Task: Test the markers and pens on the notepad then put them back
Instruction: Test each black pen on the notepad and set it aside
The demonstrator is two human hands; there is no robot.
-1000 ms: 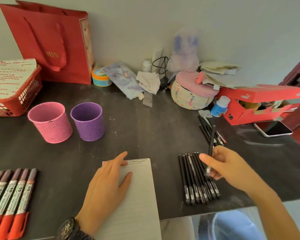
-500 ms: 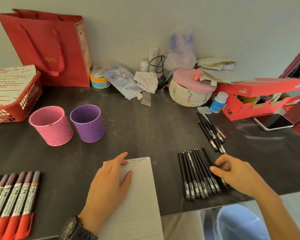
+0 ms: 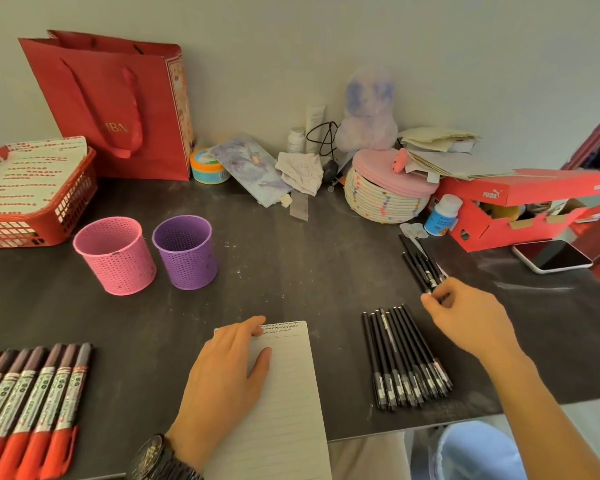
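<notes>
Having returned one pen to the pen row (image 3: pixel 406 358) at the notepad's (image 3: pixel 288 403) 3 o'clock, right hand (image 3: pixel 471 323) pinches the next black pen (image 3: pixel 415 271) at 2 o'clock; left hand (image 3: pixel 222 375) lies flat.

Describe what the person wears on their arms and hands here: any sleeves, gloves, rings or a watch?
Both hands are bare, with no gloves and no rings that show on the fingers. The left hand has a chunky dark wristwatch with a link-style band at the wrist. The right hand and its forearm carry nothing: no sleeve, band or bracelet shows up to the frame edge.
</notes>
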